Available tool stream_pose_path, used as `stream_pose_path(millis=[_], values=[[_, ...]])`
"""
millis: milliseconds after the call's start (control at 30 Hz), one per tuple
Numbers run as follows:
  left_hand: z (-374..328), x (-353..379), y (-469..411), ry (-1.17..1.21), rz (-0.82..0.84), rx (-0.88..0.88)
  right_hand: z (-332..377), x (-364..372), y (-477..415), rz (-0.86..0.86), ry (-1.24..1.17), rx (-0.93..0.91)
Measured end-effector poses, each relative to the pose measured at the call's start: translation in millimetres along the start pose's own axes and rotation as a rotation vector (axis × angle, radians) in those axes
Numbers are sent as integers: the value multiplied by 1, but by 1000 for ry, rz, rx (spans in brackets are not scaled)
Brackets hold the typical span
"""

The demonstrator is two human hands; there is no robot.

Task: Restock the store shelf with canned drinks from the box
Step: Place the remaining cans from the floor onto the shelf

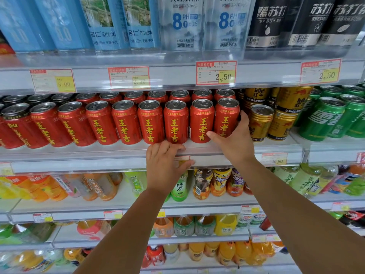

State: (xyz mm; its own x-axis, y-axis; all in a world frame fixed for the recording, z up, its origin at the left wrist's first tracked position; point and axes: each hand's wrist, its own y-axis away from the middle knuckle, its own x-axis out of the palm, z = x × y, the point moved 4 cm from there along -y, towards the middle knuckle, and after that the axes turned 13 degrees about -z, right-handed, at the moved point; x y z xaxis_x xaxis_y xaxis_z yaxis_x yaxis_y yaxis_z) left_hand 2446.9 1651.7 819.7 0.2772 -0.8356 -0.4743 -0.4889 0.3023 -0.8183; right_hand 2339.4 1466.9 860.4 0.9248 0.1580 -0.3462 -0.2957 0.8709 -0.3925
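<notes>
- Head view: a red can (pixel 227 117) with yellow characters stands upright at the right end of the front row of red cans (pixel 126 123) on the middle shelf (pixel 79 155), just beside a gold can (pixel 260 122).
- Right hand (pixel 235 141) wraps that end can from its right side: the fingers (pixel 245 118) are spread wide and reach up between the red can and the gold can, while the thumb (pixel 214 135) lies across the low front of the can, near the neighbouring red can (pixel 201 121).
- Left hand (pixel 166 167) rests on the shelf's front edge below the row, fingers (pixel 169 148) loosely curled together over the lip and the thumb (pixel 186 165) stretched along the price rail; it grips no can, and its fingertips sit just under the red can (pixel 175 122) two places left of the held one.
- A second row of red cans stands behind the first, tops showing.
- Dark-topped cans (pixel 13 99) fill the far left of the shelf; more gold cans and green cans (pixel 324 119) stand to the right.
- Blue, clear and black bottles (pixel 183 22) line the shelf above, with price tags (pixel 216 73) on its rail.
- Bottled teas and juices (pixel 221 182) crowd the shelves below, behind both bare forearms.
</notes>
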Motion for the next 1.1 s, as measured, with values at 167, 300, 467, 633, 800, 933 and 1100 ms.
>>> stream_pose_path(millis=[167, 300, 467, 633, 800, 933, 1100], values=[[0, 1, 0, -2, 5, 3, 2, 3, -1, -51, 70, 6], [1, 1, 1, -8, 7, 3, 5, -1, 3, -32, 28, 12], [2, 3, 1, -6, 5, 11, 29, -26, 15, -126, 81, -284], [3, 2, 1, -1, 8, 15, 62, -19, -10, 75, 376, -725], [2, 2, 1, 1, 17, 15, 71, -5, -26, 196, 480, -801], [2, 1, 0, 5, -8, 34, 71, -3, -30, 98, 422, -809], [1, 1, 0, 9, -6, 33, 72, 0, -29, 82, 369, -797]])
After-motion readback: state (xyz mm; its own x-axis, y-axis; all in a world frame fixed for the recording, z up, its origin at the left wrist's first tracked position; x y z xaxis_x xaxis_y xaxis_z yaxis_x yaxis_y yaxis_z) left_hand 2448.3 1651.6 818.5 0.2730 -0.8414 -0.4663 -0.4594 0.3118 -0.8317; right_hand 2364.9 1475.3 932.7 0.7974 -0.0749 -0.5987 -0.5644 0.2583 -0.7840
